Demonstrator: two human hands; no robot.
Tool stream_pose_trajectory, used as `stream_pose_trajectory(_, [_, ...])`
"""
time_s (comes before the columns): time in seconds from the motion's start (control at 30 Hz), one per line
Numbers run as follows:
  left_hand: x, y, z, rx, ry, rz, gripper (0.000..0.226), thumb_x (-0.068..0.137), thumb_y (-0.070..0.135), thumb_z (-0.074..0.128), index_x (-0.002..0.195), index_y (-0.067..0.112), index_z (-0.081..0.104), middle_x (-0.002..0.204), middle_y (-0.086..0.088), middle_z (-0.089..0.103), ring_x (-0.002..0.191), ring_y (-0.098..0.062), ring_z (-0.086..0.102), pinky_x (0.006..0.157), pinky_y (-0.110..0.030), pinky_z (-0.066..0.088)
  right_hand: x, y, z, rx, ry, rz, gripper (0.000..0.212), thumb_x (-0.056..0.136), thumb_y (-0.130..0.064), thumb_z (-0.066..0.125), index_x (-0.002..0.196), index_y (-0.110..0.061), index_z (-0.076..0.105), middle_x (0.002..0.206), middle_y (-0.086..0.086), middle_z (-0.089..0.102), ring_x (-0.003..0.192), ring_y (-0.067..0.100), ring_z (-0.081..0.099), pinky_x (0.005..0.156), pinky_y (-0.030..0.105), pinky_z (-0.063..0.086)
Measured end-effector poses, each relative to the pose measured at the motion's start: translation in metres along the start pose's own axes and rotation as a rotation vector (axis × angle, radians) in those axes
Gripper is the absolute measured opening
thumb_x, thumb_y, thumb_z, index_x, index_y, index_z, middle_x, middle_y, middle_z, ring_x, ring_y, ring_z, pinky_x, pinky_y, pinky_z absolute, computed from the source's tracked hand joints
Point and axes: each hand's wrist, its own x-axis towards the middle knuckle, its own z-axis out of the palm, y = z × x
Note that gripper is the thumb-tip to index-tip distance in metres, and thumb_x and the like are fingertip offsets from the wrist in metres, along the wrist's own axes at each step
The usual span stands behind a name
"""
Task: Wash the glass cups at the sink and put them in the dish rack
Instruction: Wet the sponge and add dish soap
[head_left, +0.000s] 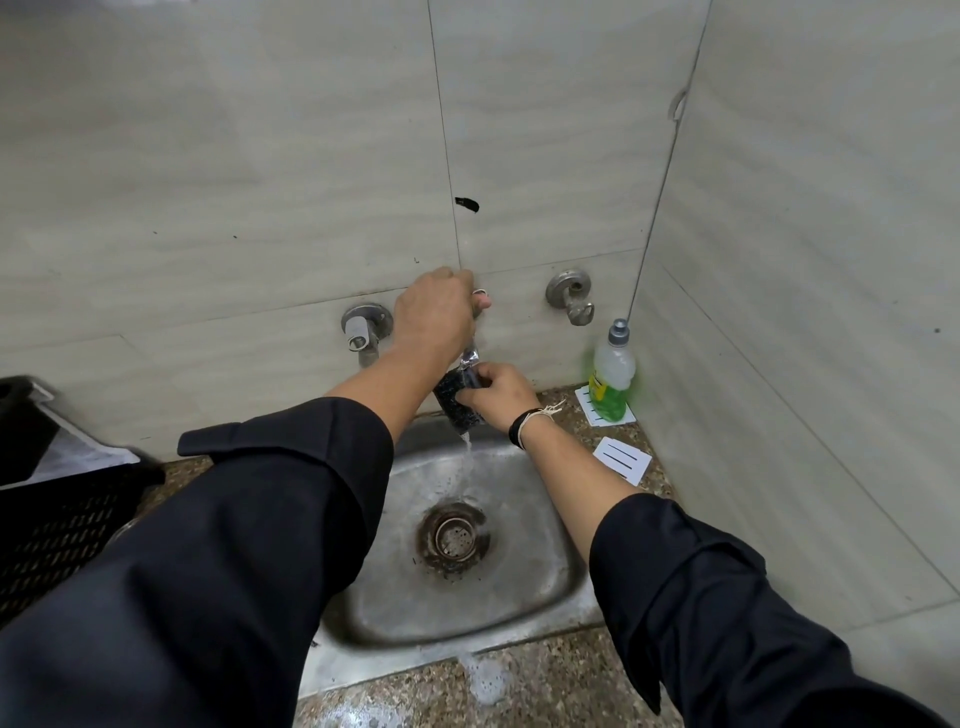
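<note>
While water is running from the tap's spout into the steel sink, the person is reaching both arms forward over the basin. The left hand is gripping the tap handle on the tiled wall, its fingers curled round it. The right hand is holding a glass cup directly under the spout, fingers wrapped round the cup's upper part, with the cup tilted and looking dark and speckled through the glass. A stream of water is spilling from the cup's lower end toward the drain. A dark band with a pale string is sitting on the right wrist, and both dark sleeves are pushed back from the forearms. At the left, a black perforated dish rack is standing on the speckled stone counter. In the right corner, a bottle of green liquid is standing upright on a white card, with another white card lying near it beside the sink. A second wall fitting is mounted to the right of the left hand, and another to its left.
</note>
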Motion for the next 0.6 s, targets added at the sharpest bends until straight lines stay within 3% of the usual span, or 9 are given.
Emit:
stream_pose_trajectory(0.23, [-0.003, 0.002, -0.004, 0.017, 0.007, 0.011, 0.034, 0.107, 0.039, 0.046, 0.114, 0.011, 0.064, 0.114, -0.012, 0.063, 0.110, -0.034, 0.059, 0.074, -0.041, 0.039, 0.005, -0.004, 0.003, 0.094, -0.021, 0.027, 0.017, 0.080, -0.030, 0.073, 0.071, -0.017, 0.066, 0.068, 0.003, 0.070, 0.056, 0.013, 0.056, 0.059, 0.030, 0.047])
stream_pose_trajectory(0.43, [-0.002, 0.002, -0.003, -0.005, -0.005, -0.003, 0.035, 0.107, 0.040, 0.047, 0.114, 0.011, 0.065, 0.113, -0.012, 0.063, 0.109, -0.034, 0.059, 0.077, -0.043, 0.045, 0.007, -0.006, 0.007, 0.131, -0.041, 0.045, 0.034, 0.085, -0.026, 0.074, 0.060, -0.020, 0.051, 0.053, -0.006, 0.048, 0.049, 0.012, 0.044, 0.050, 0.027, 0.032])
stream_pose_trajectory(0.6, [-0.002, 0.002, -0.003, -0.010, -0.012, 0.000, 0.036, 0.107, 0.040, 0.046, 0.116, 0.011, 0.064, 0.116, -0.012, 0.063, 0.112, -0.034, 0.058, 0.078, -0.042, 0.044, 0.006, -0.008, 0.013, 0.164, -0.074, 0.061, 0.028, 0.085, -0.024, 0.073, 0.067, -0.012, 0.057, 0.054, 0.002, 0.057, 0.052, 0.017, 0.053, 0.053, 0.027, 0.038])
